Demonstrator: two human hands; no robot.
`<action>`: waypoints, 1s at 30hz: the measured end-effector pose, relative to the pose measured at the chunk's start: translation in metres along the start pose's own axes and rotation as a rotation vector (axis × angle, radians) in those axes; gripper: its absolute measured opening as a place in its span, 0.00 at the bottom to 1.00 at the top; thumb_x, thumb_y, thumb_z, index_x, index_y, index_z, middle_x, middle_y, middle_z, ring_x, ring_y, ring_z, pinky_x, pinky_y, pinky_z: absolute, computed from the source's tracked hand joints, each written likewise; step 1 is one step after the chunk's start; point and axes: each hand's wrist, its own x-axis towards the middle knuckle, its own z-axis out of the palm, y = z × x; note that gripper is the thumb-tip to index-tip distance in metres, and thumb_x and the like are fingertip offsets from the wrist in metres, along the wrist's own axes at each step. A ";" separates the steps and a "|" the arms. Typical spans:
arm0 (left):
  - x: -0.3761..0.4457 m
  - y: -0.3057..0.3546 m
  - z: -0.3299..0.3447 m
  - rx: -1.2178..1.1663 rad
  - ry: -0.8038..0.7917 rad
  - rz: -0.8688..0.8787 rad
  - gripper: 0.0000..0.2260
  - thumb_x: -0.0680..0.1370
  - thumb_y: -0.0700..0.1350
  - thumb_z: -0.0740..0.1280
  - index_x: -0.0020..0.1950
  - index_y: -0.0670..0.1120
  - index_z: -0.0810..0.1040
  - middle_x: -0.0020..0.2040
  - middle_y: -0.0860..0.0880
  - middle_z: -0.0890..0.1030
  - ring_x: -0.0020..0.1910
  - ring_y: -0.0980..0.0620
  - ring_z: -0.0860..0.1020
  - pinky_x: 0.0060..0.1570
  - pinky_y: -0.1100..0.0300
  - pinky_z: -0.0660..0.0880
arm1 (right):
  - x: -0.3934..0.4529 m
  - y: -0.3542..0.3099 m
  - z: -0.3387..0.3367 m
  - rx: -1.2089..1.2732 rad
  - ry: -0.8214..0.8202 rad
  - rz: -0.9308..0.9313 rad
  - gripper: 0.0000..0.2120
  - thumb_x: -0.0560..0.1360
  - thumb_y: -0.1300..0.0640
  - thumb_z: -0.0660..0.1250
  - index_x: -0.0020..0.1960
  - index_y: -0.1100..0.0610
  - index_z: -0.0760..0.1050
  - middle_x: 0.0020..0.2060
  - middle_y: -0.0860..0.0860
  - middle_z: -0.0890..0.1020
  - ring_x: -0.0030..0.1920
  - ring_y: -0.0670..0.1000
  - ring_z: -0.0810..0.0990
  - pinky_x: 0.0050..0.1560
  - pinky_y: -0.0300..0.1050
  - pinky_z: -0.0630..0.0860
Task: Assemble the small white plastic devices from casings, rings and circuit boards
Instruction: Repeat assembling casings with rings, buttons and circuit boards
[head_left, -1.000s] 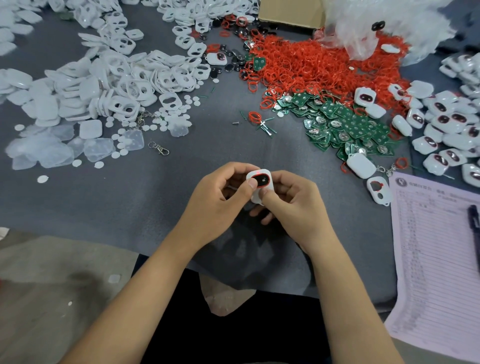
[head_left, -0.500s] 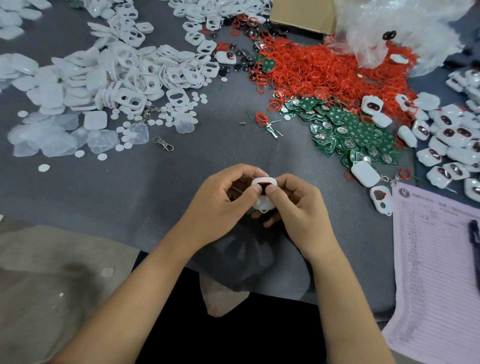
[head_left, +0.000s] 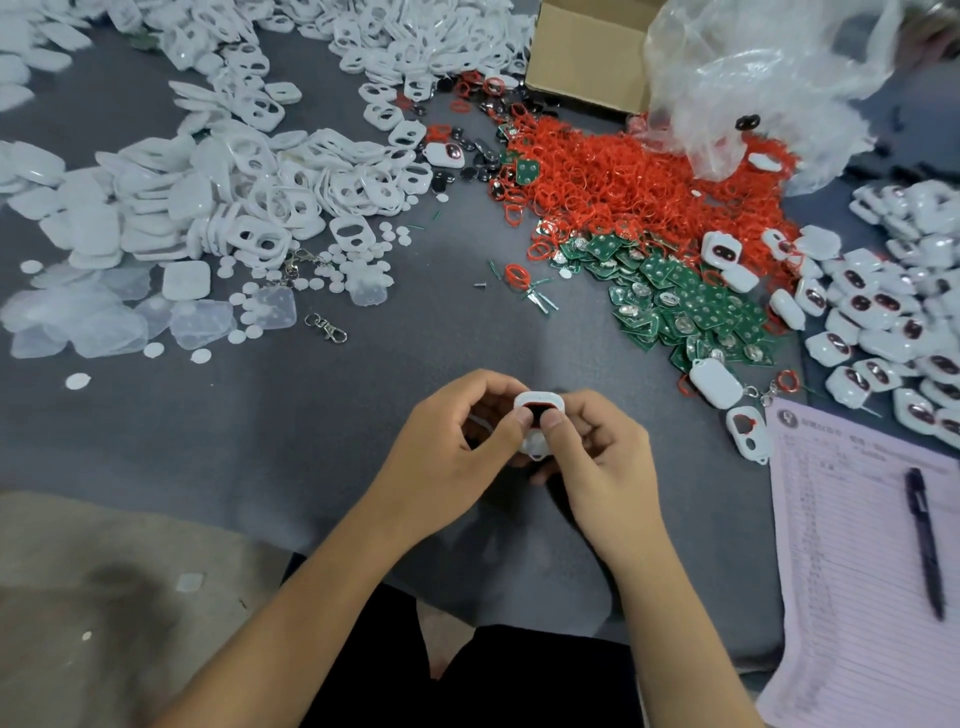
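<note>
Both grips are closed on 1 small white device (head_left: 537, 415), which I see held just above the near edge of the bench (head_left: 415, 364): my left hand (head_left: 457, 441) curls round its left side with the thumb pressing on the front face, and my right hand (head_left: 592, 447) does the same from the right, thumb tip over the dark, red-rimmed window. Fingers behind it are hidden, so I cannot tell how the back is supported. I judge the piece very light and rigid, a thin moulded shell that will snap shut under thumb pressure but could crack or pop open if squeezed across the window. Its smooth plastic looks slippery, so I would take it by the rounded side edges, thumbs on the solid rim. Parts lie well apart from it: white casings (head_left: 249, 208) heaped far left, red rings (head_left: 623, 182) in a soft springy mound far right, green circuit boards (head_left: 691, 306) nearer, stiff and best held by their edges, and finished devices (head_left: 893, 322) piled at the right.
</note>
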 end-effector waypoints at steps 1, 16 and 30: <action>0.000 0.000 0.000 0.008 0.002 0.000 0.04 0.82 0.46 0.69 0.56 0.53 0.81 0.46 0.57 0.85 0.45 0.55 0.85 0.47 0.60 0.80 | 0.000 0.000 0.001 -0.007 0.011 -0.002 0.08 0.81 0.60 0.64 0.50 0.56 0.83 0.36 0.50 0.86 0.35 0.49 0.85 0.32 0.44 0.81; 0.000 0.004 -0.001 -0.063 0.063 -0.023 0.04 0.81 0.42 0.71 0.55 0.49 0.82 0.49 0.57 0.86 0.49 0.57 0.84 0.50 0.62 0.80 | 0.000 0.003 0.005 -0.208 0.107 -0.107 0.11 0.81 0.57 0.65 0.55 0.47 0.85 0.48 0.47 0.86 0.48 0.51 0.82 0.50 0.42 0.75; 0.007 0.012 0.012 0.024 -0.006 -0.023 0.05 0.82 0.44 0.70 0.55 0.54 0.83 0.46 0.61 0.86 0.46 0.62 0.84 0.44 0.68 0.77 | -0.003 0.003 -0.003 -0.030 0.164 -0.088 0.10 0.80 0.64 0.66 0.56 0.59 0.85 0.46 0.53 0.85 0.42 0.45 0.81 0.45 0.33 0.74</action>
